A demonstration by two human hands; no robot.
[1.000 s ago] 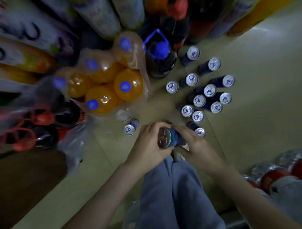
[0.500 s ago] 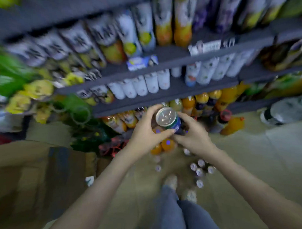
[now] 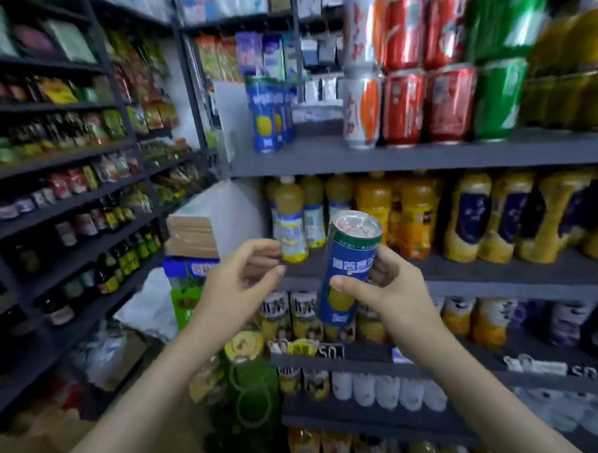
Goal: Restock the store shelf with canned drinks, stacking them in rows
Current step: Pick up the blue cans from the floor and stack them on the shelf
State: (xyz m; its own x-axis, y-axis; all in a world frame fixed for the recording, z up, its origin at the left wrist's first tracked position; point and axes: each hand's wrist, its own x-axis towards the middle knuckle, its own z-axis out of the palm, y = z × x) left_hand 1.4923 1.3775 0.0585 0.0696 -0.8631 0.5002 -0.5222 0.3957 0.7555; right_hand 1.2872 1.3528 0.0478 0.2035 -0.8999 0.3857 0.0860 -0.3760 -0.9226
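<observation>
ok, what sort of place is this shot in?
Most likely a small grocery or convenience store: dark grey metal shelves hold stacked red drink cans and rows of orange juice bottles, with a price tag on a shelf edge. The right hand grips a tall blue can.

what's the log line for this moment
stage: blue can in hand, not yet shelved | right hand: grips it, slightly tilted | left hand: apart from can, holds nothing | matching blue cans: on upper shelf

A tilted blue can (image 3: 352, 262) is gripped in the right hand (image 3: 400, 297) below the grey shelf (image 3: 429, 153); the left hand (image 3: 238, 281) is held loosely curled below it too. Matching blue cans (image 3: 266, 116) are stood on that shelf.
</observation>
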